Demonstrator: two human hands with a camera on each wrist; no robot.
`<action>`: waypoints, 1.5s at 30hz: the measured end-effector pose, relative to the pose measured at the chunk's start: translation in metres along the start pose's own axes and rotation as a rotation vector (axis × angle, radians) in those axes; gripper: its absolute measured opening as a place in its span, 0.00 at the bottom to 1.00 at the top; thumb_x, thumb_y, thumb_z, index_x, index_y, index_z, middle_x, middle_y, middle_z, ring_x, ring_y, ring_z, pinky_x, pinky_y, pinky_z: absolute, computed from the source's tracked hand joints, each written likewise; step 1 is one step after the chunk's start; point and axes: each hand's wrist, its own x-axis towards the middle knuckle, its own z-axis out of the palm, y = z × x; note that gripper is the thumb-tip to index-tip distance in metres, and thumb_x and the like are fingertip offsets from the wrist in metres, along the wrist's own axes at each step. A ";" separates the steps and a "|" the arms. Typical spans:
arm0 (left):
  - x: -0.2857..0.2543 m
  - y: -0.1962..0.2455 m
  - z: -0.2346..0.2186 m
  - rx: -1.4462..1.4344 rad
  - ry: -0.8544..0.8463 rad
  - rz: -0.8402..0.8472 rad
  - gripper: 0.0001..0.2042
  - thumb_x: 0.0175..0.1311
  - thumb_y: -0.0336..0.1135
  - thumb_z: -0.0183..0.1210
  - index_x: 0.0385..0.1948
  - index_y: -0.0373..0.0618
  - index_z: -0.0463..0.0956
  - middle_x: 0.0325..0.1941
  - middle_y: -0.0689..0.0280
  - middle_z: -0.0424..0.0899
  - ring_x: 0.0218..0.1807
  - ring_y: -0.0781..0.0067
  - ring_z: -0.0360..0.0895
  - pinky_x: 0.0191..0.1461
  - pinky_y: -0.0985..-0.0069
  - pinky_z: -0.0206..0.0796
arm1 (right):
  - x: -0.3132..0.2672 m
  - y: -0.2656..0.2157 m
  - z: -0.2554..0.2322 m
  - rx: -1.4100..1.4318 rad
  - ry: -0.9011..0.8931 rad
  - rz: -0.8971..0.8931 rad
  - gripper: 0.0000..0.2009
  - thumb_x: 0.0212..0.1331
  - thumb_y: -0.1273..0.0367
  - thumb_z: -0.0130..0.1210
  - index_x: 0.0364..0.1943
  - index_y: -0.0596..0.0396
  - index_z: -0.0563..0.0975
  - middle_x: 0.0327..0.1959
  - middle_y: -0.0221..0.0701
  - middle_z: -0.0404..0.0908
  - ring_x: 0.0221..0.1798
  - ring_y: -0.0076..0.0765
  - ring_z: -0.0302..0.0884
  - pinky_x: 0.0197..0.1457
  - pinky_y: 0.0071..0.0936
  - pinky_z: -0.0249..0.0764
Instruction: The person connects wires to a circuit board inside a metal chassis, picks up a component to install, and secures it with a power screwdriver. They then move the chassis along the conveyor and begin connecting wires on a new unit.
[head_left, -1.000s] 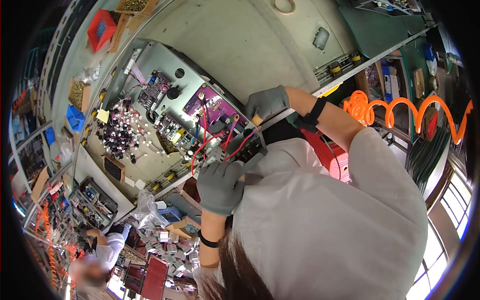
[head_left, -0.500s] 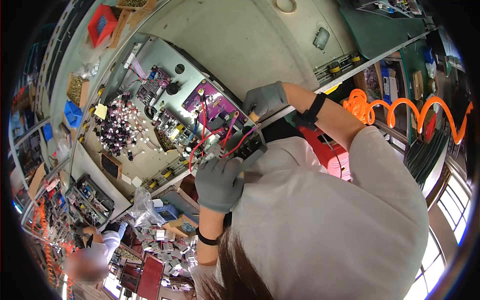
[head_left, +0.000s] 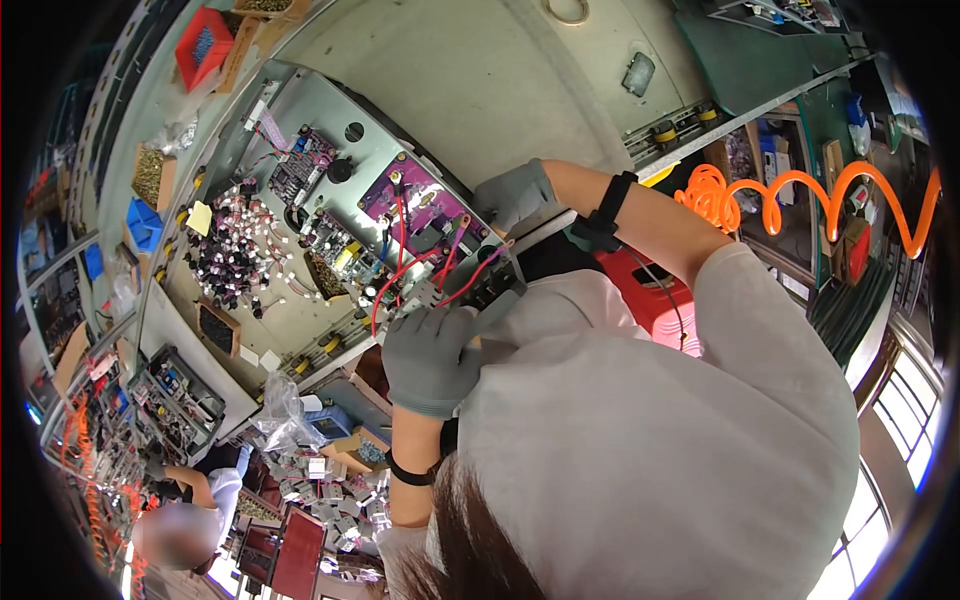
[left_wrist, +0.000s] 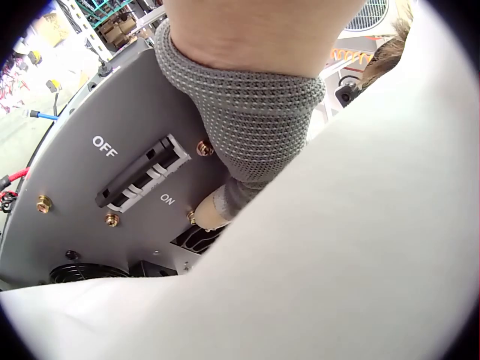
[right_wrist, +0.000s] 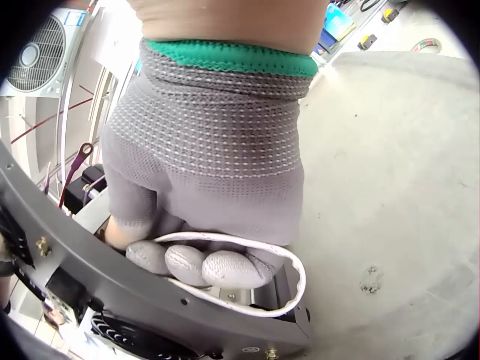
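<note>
The gloved fingers (right_wrist: 202, 264) of the right hand (right_wrist: 206, 180) are curling together over the top edge of the open grey sheet-metal chassis (head_left: 300, 130), gripping its rim with a thin white looped cable (right_wrist: 296, 277) running just under the fingertips. The left hand (head_left: 428, 358), also in a grey knit glove, is pressing against the chassis's grey front panel (left_wrist: 97, 187), its fingers wrapping round the panel's near edge; in the left wrist view one fingertip (left_wrist: 214, 214) is lying just beside the black rocker breaker switch (left_wrist: 142, 176) marked OFF and ON, though how the other fingers are lying cannot be told. The chassis is resting on the pale grey workbench (head_left: 480, 70), tilted toward the person's white-sleeved body, between both hands. Inside it, a purple circuit board (head_left: 420, 205) is sitting near the right hand, with red wires (head_left: 400, 280) looping across from it toward the left hand. An orange coiled air hose (head_left: 800, 200) is hanging well apart on the right, and a red plastic bin (head_left: 205, 45) is sitting at the bench's far corner.
</note>
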 end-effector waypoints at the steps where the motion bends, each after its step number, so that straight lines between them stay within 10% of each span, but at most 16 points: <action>1: -0.001 0.000 0.000 0.005 0.004 0.000 0.10 0.37 0.30 0.57 0.26 0.44 0.72 0.23 0.62 0.74 0.28 0.58 0.71 0.31 0.65 0.61 | 0.002 0.004 -0.001 0.002 0.000 0.000 0.16 0.49 0.64 0.57 0.31 0.68 0.76 0.23 0.36 0.78 0.29 0.23 0.69 0.33 0.29 0.66; 16: -0.001 0.001 -0.001 0.010 -0.017 -0.019 0.10 0.40 0.31 0.58 0.27 0.44 0.73 0.24 0.62 0.75 0.28 0.59 0.72 0.32 0.65 0.62 | 0.005 0.012 -0.001 0.036 -0.069 -0.156 0.11 0.47 0.69 0.57 0.19 0.66 0.75 0.12 0.32 0.69 0.20 0.23 0.63 0.25 0.28 0.61; 22: -0.002 0.000 0.001 0.003 0.001 -0.008 0.10 0.40 0.31 0.58 0.28 0.45 0.74 0.25 0.63 0.75 0.29 0.59 0.72 0.33 0.66 0.62 | -0.009 0.004 -0.013 -0.055 -0.153 -0.107 0.10 0.48 0.71 0.55 0.23 0.69 0.75 0.17 0.31 0.72 0.24 0.21 0.63 0.28 0.26 0.62; 27: -0.001 -0.001 0.002 0.009 0.012 0.004 0.10 0.40 0.33 0.60 0.28 0.45 0.74 0.24 0.63 0.75 0.28 0.59 0.72 0.31 0.67 0.62 | -0.022 -0.033 0.007 0.151 0.179 -0.049 0.07 0.40 0.72 0.57 0.23 0.64 0.77 0.18 0.27 0.74 0.24 0.20 0.67 0.29 0.23 0.64; 37: 0.037 -0.006 -0.020 -0.183 -0.007 -0.002 0.08 0.52 0.34 0.56 0.33 0.45 0.76 0.29 0.62 0.75 0.31 0.58 0.72 0.35 0.66 0.65 | -0.013 -0.015 0.006 0.406 -0.018 -0.164 0.20 0.43 0.73 0.61 0.42 0.67 0.73 0.35 0.31 0.79 0.37 0.22 0.71 0.41 0.23 0.69; 45: 0.092 -0.011 0.013 0.344 -0.773 0.022 0.15 0.48 0.27 0.54 0.37 0.60 0.79 0.36 0.66 0.75 0.45 0.65 0.73 0.46 0.67 0.67 | -0.014 -0.002 0.010 0.523 -0.015 -0.163 0.20 0.45 0.70 0.62 0.44 0.65 0.73 0.39 0.29 0.77 0.41 0.22 0.70 0.46 0.23 0.67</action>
